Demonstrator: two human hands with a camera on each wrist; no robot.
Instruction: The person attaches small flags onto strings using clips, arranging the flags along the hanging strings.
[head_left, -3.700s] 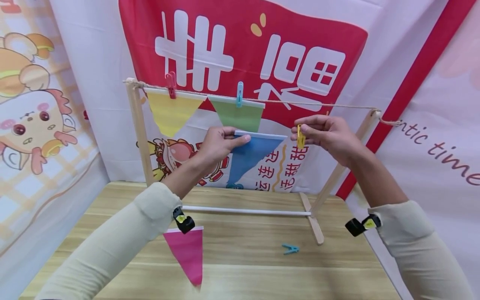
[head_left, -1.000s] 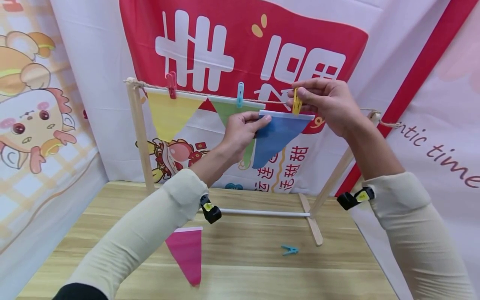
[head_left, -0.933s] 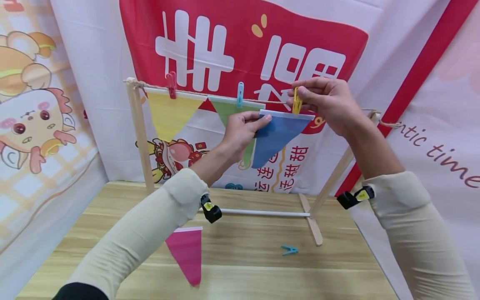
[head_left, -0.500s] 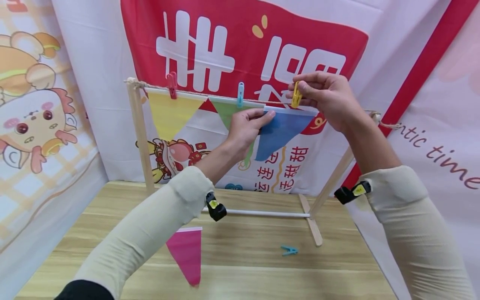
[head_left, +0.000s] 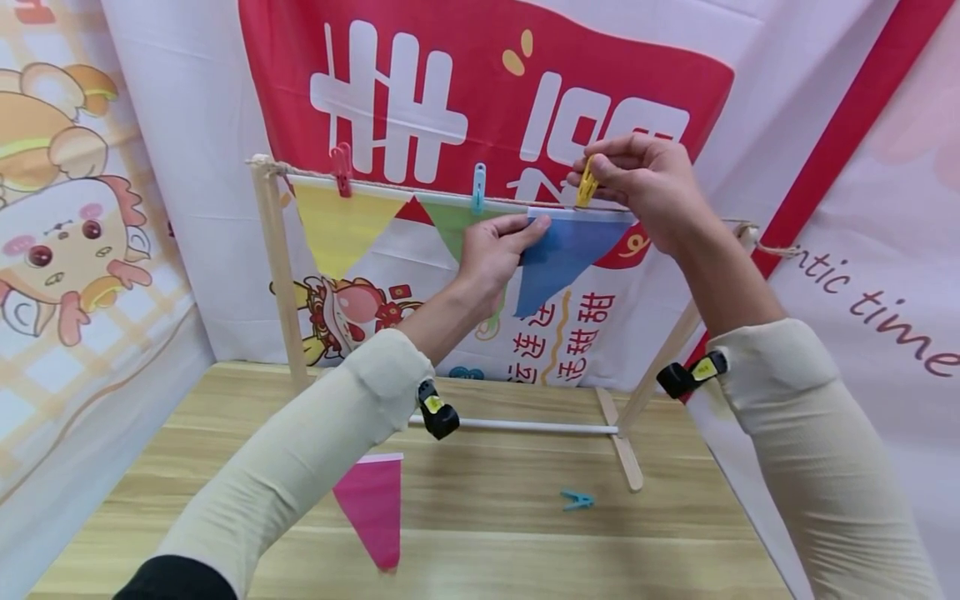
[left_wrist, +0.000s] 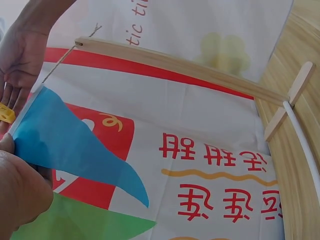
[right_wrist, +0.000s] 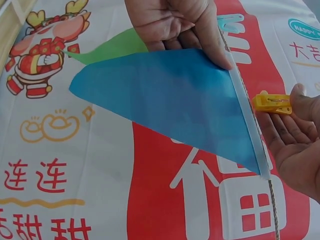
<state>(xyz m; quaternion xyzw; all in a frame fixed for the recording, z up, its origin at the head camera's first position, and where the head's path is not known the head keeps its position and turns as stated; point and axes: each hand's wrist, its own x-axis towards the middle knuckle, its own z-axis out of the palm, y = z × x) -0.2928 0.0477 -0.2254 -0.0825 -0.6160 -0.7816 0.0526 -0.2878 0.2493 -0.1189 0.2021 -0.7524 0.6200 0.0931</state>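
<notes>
My left hand [head_left: 491, 254] pinches the white-edged top left corner of a blue pennant [head_left: 566, 250], its top edge along the twine [right_wrist: 271, 200]. In my right hand [head_left: 652, 187] a yellow clothespin [head_left: 587, 183] is pinched, its tip at the pennant's white edge near the middle. The right wrist view shows the yellow clothespin [right_wrist: 272, 103] beside the twine and the white strip; whether its jaws are round them I cannot tell. To the left hang a green pennant [head_left: 442, 225] under a light blue clothespin [head_left: 478, 188] and a yellow pennant [head_left: 341, 229] under a red one [head_left: 342, 170].
Wooden posts [head_left: 279, 267] carry the twine, with a white rod [head_left: 540, 427] low between them. On the table [head_left: 480, 550] lie a pink pennant [head_left: 375, 504] and a blue clothespin [head_left: 577, 500]. A printed cloth [head_left: 202, 167] hangs behind.
Both hands have moved up, bringing the blue pennant from below the twine to its level. Over the last half second the yellow clothespin has shifted slightly left and down onto the pennant's top edge.
</notes>
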